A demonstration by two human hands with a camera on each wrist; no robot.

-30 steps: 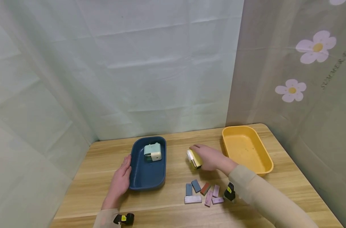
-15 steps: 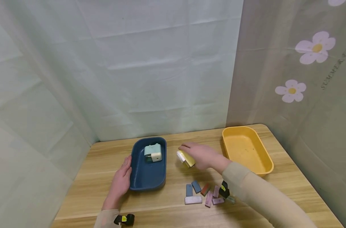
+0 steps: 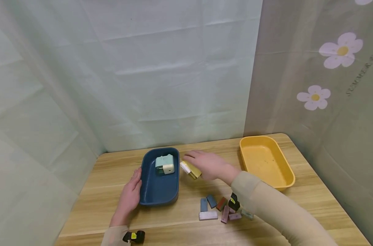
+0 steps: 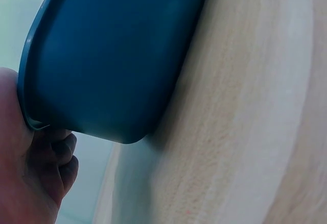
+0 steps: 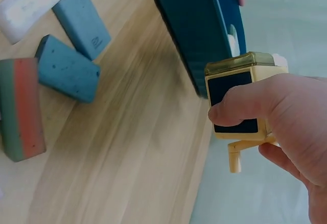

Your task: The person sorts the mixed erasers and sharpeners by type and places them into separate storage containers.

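Right hand [image 3: 209, 165] fingers curl round yellow sharpener [image 3: 190, 169], lifted just beside blue tray [image 3: 146, 194]; left hand [image 3: 130, 195] lies flat against tray's outer wall, steadying it on desk [image 3: 189, 232]

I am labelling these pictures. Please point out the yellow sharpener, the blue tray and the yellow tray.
yellow sharpener [image 5: 232, 104]: right wrist view, dark front panel.
blue tray [image 3: 158, 189]: head view, bare floor.
yellow tray [image 3: 264, 160]: head view, inner floor.

Floral backdrop [image 3: 343, 102] — print reads "SUMMER", perhaps "FLO…", rest cut off
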